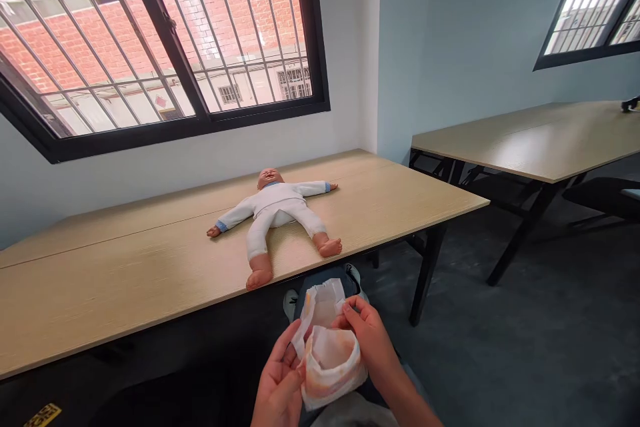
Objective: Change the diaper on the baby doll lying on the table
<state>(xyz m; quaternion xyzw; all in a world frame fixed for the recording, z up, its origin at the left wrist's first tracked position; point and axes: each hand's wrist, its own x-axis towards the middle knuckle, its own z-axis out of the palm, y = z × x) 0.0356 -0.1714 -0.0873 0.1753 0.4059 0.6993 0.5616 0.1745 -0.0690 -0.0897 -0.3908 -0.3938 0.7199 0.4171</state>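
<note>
A white diaper (334,373) with faint orange markings is held above my lap, its front and back parts spread apart. On its left side, my left hand (281,370) pinches the edge between thumb and fingers. My right hand (369,333) grips the upper right edge, fingertips closed on the material. Beyond both hands, a baby doll (283,203) in a white outfit with blue cuffs lies on its back on the wooden table (150,273). Its arms are stretched out, its legs are apart, and its bare feet lie near the table's front edge.
Behind the table is a wall with a barred, black-framed window (210,113). A second table (530,140) stands to the right, with a dark chair (605,197) beside it. Black metal table legs (427,280) reach the dark floor. A yellow-and-black label (44,415) shows at lower left.
</note>
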